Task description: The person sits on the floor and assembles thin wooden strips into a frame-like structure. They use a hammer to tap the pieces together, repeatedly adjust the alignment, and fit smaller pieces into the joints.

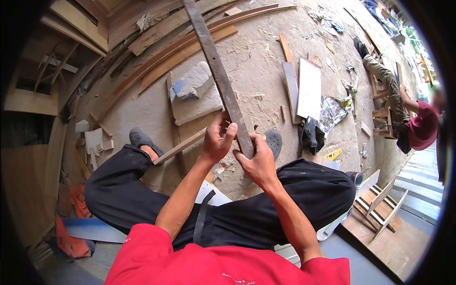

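A long, flat, grey-brown wooden strip (216, 64) slants up and away from my hands, its far end running past the top edge of view. Close to its near end, my right hand (259, 162) grips it with the thumb on the face and the fingers along the right edge. Slightly farther up, my left hand (219, 138) is closed at the left edge, thumb raised and fingertips partly hidden behind the strip. Beneath it on the floor, a narrow wooden stick (183, 146) lies near my left shoe (141, 137).
White foam-like blocks (197, 102) sit ahead. Long boards (190, 52) lie far left, beside wooden furniture (33, 99). On the right are a white panel (308, 88), a black plastic bag (311, 135), a can (355, 178) and a wooden frame (382, 209). Another person (420, 123) sits far right.
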A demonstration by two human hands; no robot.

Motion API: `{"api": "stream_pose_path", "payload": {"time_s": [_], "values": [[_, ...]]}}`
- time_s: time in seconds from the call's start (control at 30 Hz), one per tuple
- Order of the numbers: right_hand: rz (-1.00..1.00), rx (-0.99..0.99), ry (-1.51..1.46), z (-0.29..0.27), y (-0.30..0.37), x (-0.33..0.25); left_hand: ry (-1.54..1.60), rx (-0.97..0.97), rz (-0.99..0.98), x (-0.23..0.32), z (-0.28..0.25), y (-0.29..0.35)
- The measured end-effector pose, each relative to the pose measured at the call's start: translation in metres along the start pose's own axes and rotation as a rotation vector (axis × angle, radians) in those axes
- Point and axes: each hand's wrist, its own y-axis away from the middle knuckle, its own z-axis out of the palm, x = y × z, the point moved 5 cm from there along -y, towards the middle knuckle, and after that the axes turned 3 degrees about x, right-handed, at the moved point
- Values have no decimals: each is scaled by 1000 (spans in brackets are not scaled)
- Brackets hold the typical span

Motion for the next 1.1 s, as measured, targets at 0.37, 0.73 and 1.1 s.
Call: {"api": "stream_pose_path", "payload": {"time_s": [0.37, 0.73, 1.1], "values": [[30, -434, -231, 22, 6, -28, 596, 245, 5, 47, -72, -14], [367, -831, -606, 23, 4, -14, 473, 389, -177, 12, -105, -2], [161, -218, 122, 49, -16, 74, 85, 334, -343, -70, -132, -9]]}}
